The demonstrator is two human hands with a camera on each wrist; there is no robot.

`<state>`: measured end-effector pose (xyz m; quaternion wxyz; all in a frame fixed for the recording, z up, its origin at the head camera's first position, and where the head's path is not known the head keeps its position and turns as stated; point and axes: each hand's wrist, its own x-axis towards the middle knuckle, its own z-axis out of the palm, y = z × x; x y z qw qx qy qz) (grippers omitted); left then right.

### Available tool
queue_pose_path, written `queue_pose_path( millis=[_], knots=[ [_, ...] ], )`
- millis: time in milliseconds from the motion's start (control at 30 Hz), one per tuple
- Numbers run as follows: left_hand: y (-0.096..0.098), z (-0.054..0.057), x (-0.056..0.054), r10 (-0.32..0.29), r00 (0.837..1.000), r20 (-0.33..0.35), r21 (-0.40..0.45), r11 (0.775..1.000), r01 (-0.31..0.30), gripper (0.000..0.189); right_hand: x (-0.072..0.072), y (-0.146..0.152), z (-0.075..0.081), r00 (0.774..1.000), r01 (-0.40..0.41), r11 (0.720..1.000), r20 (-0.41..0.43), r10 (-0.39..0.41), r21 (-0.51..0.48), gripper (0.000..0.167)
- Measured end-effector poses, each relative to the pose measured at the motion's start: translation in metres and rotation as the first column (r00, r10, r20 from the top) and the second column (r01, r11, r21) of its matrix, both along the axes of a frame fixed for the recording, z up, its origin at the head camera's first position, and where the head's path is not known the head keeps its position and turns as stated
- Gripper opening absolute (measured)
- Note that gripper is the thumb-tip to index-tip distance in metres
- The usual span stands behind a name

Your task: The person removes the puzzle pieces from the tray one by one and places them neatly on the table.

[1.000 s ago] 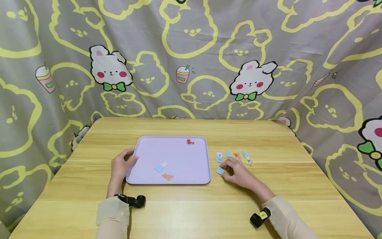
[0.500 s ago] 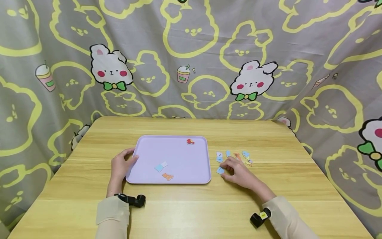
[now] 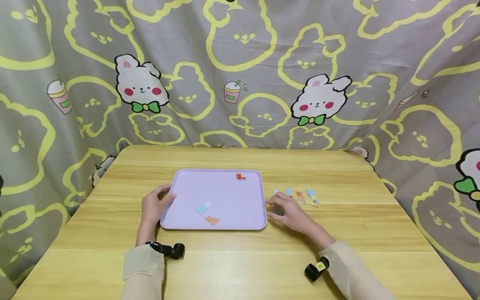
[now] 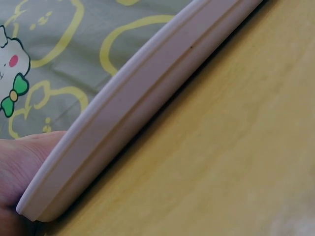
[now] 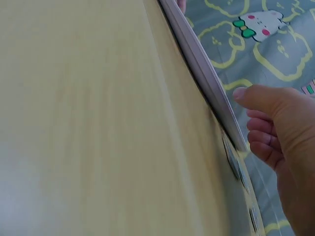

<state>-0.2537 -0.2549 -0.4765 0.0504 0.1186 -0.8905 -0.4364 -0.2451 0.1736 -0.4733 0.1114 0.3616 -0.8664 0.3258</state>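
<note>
My left hand [image 3: 153,206] grips the left rim of a lilac tray [image 3: 228,193], thumb over the edge. The left wrist view shows the tray's outer wall with part of that hand beside it. At the opposite side my right hand [image 3: 291,212] is beside the tray's right rim, its fingertips close to it. Nothing shows between its thumb and loosely bent fingers. A blue cardboard piece [image 3: 278,211] lies on the table, partly hidden under this hand. On the tray lie a blue-and-white piece [image 3: 203,208], an orange piece [image 3: 212,220] and a red piece [image 3: 241,177].
Beyond the right hand, more cut-out pieces lie on the wooden table [image 3: 232,266]: a small blue one [image 3: 288,191], an orange one [image 3: 301,197] and a blue-and-yellow cluster [image 3: 311,193]. A patterned curtain [image 3: 258,50] hangs around the table's back and sides.
My right hand has moved left from over the blue piece to the tray's right rim, its fingers spreading a little. The left hand keeps its grip on the tray.
</note>
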Motion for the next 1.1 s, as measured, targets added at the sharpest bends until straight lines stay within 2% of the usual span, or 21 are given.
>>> queue_pose_path(
  millis=[200, 467, 667, 800, 1100],
  knots=[
    [0.000, -0.002, -0.001, -0.002, 1.000, -0.011, -0.005, 1.000, 0.002, 0.047, -0.007, -0.030, 0.000, 0.996, -0.083, 0.996, 0.016, 0.083, 0.008, 0.031],
    [0.000, -0.002, -0.001, 0.005, 1.000, -0.025, 0.023, 1.000, -0.004, 0.046, -0.016, -0.071, 0.001, 0.976, -0.211, 0.976, 0.057, 0.208, 0.055, 0.030],
    [-0.001, -0.003, -0.001, 0.001, 1.000, -0.023, 0.031, 1.000, -0.001, 0.046, -0.018, -0.102, 0.003, 0.947, -0.314, 0.943, 0.107, 0.302, 0.110, 0.033],
    [0.000, -0.003, -0.001, 0.001, 1.000, -0.025, 0.023, 1.000, -0.001, 0.046, -0.019, -0.119, 0.005, 0.926, -0.374, 0.913, 0.109, 0.360, 0.162, 0.033],
    [-0.001, -0.004, -0.002, 0.020, 0.999, -0.026, 0.017, 1.000, -0.020, 0.045, -0.022, -0.141, 0.007, 0.898, -0.439, 0.869, 0.116, 0.424, 0.226, 0.030]
  ],
)
